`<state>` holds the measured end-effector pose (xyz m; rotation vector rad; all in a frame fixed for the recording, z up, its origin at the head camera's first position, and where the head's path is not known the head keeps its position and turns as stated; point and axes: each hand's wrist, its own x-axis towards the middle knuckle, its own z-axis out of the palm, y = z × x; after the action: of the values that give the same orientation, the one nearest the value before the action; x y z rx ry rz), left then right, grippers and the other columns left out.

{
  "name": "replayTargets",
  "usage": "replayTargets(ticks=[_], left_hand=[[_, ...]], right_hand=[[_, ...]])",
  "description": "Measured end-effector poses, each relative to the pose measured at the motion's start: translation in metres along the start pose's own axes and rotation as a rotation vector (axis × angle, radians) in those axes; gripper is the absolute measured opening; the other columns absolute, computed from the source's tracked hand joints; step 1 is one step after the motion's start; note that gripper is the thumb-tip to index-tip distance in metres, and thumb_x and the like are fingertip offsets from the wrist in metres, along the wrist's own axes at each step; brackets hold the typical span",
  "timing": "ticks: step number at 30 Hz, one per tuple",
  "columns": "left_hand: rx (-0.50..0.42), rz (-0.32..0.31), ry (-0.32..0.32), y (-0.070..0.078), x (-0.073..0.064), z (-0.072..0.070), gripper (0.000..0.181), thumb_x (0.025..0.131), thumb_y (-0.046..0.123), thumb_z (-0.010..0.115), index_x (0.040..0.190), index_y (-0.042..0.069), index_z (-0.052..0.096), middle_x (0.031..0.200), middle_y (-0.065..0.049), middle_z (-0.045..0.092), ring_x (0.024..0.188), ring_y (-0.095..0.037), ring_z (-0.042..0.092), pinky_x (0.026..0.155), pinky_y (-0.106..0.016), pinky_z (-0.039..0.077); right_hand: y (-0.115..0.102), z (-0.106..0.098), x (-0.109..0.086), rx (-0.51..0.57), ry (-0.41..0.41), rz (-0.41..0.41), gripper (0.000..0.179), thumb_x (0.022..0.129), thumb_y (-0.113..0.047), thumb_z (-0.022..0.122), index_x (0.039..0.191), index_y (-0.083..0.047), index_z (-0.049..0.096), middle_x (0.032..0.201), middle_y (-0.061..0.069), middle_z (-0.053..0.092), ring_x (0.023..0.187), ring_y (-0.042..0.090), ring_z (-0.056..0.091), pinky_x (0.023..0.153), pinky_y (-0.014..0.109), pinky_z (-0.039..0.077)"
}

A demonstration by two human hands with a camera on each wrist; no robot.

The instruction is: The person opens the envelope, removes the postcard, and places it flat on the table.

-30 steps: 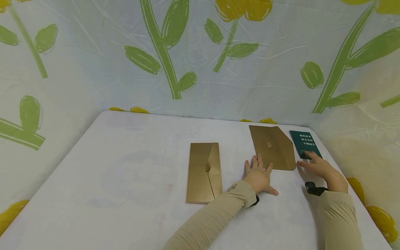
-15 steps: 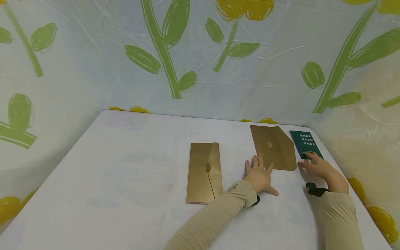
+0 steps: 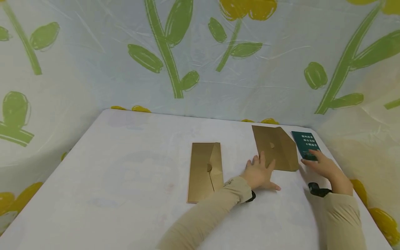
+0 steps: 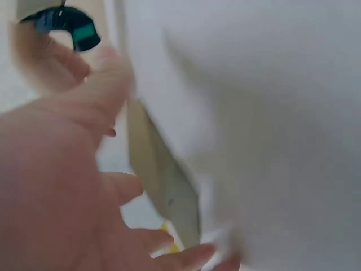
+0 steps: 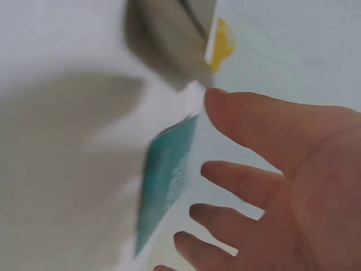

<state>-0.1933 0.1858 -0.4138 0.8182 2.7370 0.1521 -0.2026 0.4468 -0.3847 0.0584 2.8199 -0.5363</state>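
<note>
My left hand (image 3: 257, 175) has its fingers spread at the near-left edge of a gold envelope (image 3: 275, 144) whose pointed flap is unfolded to the right. In the left wrist view that envelope (image 4: 161, 164) shows past the fingers; whether they touch it I cannot tell. My right hand (image 3: 326, 168) hovers over the near end of a dark green card (image 3: 306, 140) with white lettering. The right wrist view has its fingers fanned out, nothing gripped, beside the card (image 5: 166, 180). A second gold envelope (image 3: 201, 170), flap folded down, lies left of my left hand, partly covered by the sleeve.
Everything lies on a white-covered table (image 3: 125, 173). A white sheet (image 3: 265, 90) with green leaves and yellow flowers hangs behind it and at both sides. My left sleeve (image 3: 200, 218) crosses the table's near part.
The view has shifted slightly. My left hand has moved back a little to the left, and my right hand has risen slightly over the card. Envelopes and card lie as before.
</note>
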Motion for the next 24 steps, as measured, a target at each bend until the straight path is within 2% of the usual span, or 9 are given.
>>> replayTargets(ticks=[4, 6, 10, 14, 17, 21, 24], left_hand=[[-0.018, 0.074, 0.016, -0.021, -0.008, -0.025, 0.087, 0.089, 0.077, 0.043, 0.160, 0.034, 0.016, 0.165, -0.005, 0.012, 0.142, -0.022, 0.032, 0.103, -0.032, 0.042], [-0.028, 0.098, 0.008, -0.034, -0.013, -0.037, 0.085, 0.091, 0.076, 0.038, 0.160, 0.033, 0.014, 0.165, -0.004, 0.010, 0.145, -0.023, 0.028, 0.108, -0.033, 0.039], [-0.015, 0.113, 0.017, -0.066, -0.023, -0.057, 0.083, 0.094, 0.074, 0.032, 0.161, 0.032, 0.007, 0.167, -0.005, 0.004, 0.151, -0.027, 0.014, 0.117, -0.035, 0.024], [0.006, 0.118, 0.057, -0.103, -0.040, -0.071, 0.080, 0.098, 0.069, 0.031, 0.161, 0.027, 0.006, 0.166, -0.010, 0.002, 0.151, -0.032, 0.008, 0.119, -0.040, 0.017], [0.033, 0.107, 0.085, -0.128, -0.056, -0.080, 0.080, 0.099, 0.067, 0.031, 0.161, 0.024, 0.006, 0.166, -0.013, 0.001, 0.151, -0.036, 0.004, 0.120, -0.044, 0.015], [0.096, 0.095, 0.120, -0.154, -0.079, -0.088, 0.079, 0.100, 0.066, 0.032, 0.161, 0.021, 0.009, 0.165, -0.016, 0.003, 0.151, -0.038, 0.002, 0.120, -0.047, 0.012], [0.123, 0.103, 0.133, -0.168, -0.095, -0.092, 0.079, 0.100, 0.064, 0.032, 0.161, 0.019, 0.010, 0.165, -0.017, 0.005, 0.150, -0.039, 0.000, 0.120, -0.047, 0.010]], right_hand=[[-0.014, -0.005, -0.002, 0.005, 0.121, -0.065, 0.075, 0.104, -0.040, 0.044, 0.146, 0.016, 0.019, 0.144, 0.050, 0.014, 0.124, 0.068, 0.025, 0.097, 0.077, 0.026], [-0.024, -0.008, -0.004, 0.036, 0.166, -0.095, 0.073, 0.104, -0.038, 0.044, 0.149, 0.014, 0.017, 0.146, 0.049, 0.011, 0.125, 0.068, 0.024, 0.096, 0.078, 0.025], [-0.049, -0.013, -0.012, 0.094, 0.244, -0.142, 0.072, 0.106, -0.036, 0.044, 0.154, 0.007, 0.012, 0.154, 0.042, 0.002, 0.126, 0.066, 0.024, 0.094, 0.078, 0.026], [-0.080, -0.013, -0.024, 0.119, 0.350, -0.207, 0.070, 0.105, -0.033, 0.048, 0.155, 0.003, 0.016, 0.159, 0.032, 0.003, 0.134, 0.063, 0.021, 0.100, 0.076, 0.023], [-0.104, -0.012, -0.034, 0.116, 0.450, -0.272, 0.066, 0.103, -0.028, 0.055, 0.153, 0.003, 0.027, 0.159, 0.030, 0.013, 0.138, 0.058, 0.021, 0.105, 0.073, 0.020], [-0.129, -0.007, -0.043, 0.123, 0.543, -0.358, 0.060, 0.100, -0.022, 0.061, 0.149, 0.004, 0.036, 0.157, 0.031, 0.023, 0.137, 0.057, 0.028, 0.104, 0.071, 0.023], [-0.146, -0.003, -0.048, 0.145, 0.560, -0.429, 0.059, 0.099, -0.019, 0.064, 0.148, 0.002, 0.039, 0.156, 0.029, 0.026, 0.134, 0.058, 0.031, 0.101, 0.073, 0.025]])
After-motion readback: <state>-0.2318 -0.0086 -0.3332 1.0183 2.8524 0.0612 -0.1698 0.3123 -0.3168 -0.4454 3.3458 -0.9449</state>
